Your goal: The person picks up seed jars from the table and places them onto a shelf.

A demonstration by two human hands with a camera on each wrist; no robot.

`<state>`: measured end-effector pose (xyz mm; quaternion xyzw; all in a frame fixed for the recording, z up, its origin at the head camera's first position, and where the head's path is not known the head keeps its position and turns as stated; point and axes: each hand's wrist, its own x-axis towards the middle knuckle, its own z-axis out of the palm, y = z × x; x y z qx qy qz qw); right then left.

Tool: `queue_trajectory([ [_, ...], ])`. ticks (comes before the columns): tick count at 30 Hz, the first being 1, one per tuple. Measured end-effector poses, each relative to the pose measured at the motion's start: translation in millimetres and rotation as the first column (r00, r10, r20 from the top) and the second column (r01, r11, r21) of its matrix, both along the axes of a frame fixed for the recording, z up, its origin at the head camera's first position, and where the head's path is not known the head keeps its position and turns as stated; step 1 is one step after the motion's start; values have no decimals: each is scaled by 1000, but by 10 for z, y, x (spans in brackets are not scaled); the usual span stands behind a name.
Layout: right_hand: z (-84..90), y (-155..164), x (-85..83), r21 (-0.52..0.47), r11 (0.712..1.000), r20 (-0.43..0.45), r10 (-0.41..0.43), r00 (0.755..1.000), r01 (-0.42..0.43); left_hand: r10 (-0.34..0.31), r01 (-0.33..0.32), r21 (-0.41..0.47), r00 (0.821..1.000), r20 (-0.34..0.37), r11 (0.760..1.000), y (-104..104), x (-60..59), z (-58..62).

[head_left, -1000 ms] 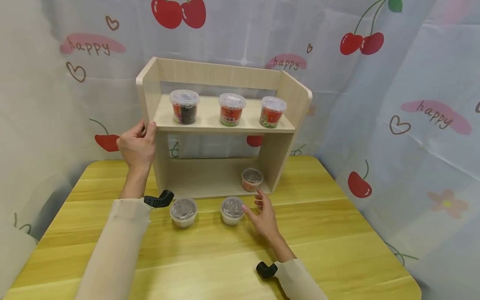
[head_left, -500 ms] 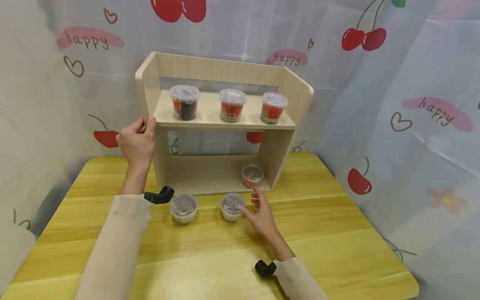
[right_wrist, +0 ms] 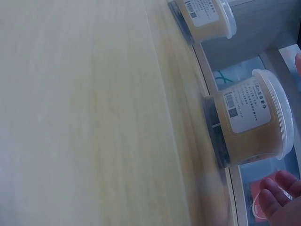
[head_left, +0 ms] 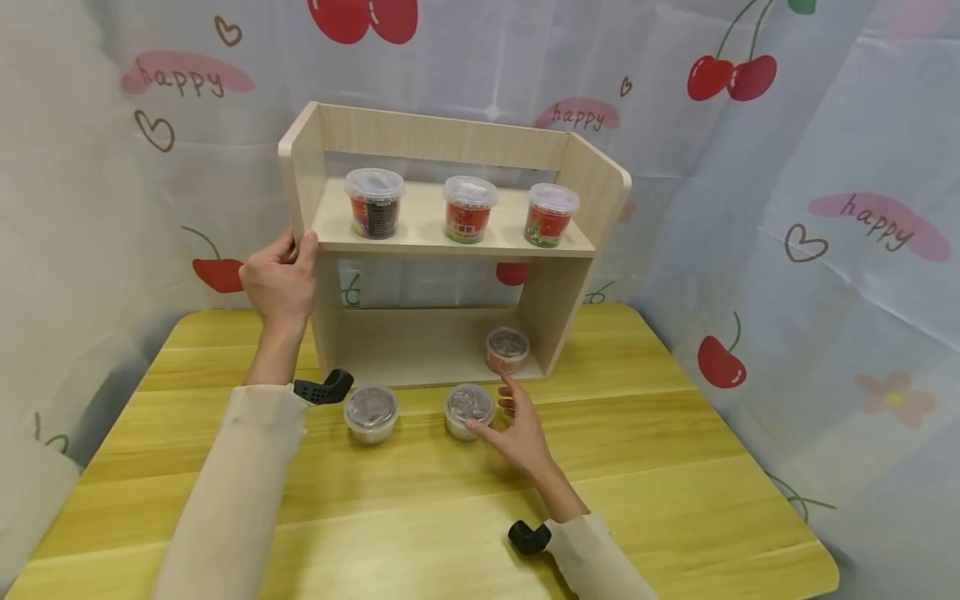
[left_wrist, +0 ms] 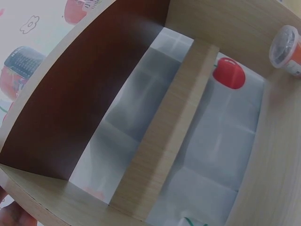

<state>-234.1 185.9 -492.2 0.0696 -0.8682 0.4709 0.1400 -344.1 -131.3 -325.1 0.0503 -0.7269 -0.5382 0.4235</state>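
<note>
A light wooden two-tier shelf [head_left: 450,242] stands at the back of the yellow table [head_left: 420,517]. My left hand [head_left: 294,252] grips its left side panel at the height of the upper board, thumb in front. The left wrist view looks into the shelf [left_wrist: 160,141]. My right hand [head_left: 501,417] hovers open on the table, fingers spread beside a clear-lidded cup [head_left: 469,408]; its index finger reaches the cup's front. That cup [right_wrist: 247,125] lies close to my fingertips [right_wrist: 277,200] in the right wrist view. A second cup [head_left: 371,412] stands to its left.
One red-labelled cup [head_left: 507,348] sits at the right end of the lower board, also seen as a cup [left_wrist: 287,49] from the left wrist. Three lidded cups [head_left: 467,207] line the upper board. A cherry-print curtain [head_left: 825,208] surrounds the table.
My right hand has crept a little left, its index finger now at the front of the nearer cup. My left hand keeps its grip on the shelf side.
</note>
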Motion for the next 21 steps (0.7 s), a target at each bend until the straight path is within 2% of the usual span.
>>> queue_trajectory([
  [21, -63, -101, -10, 32, 999, 10, 28, 1000, -29, -22, 22, 2, 1000, 9, 1000, -2, 9, 5],
])
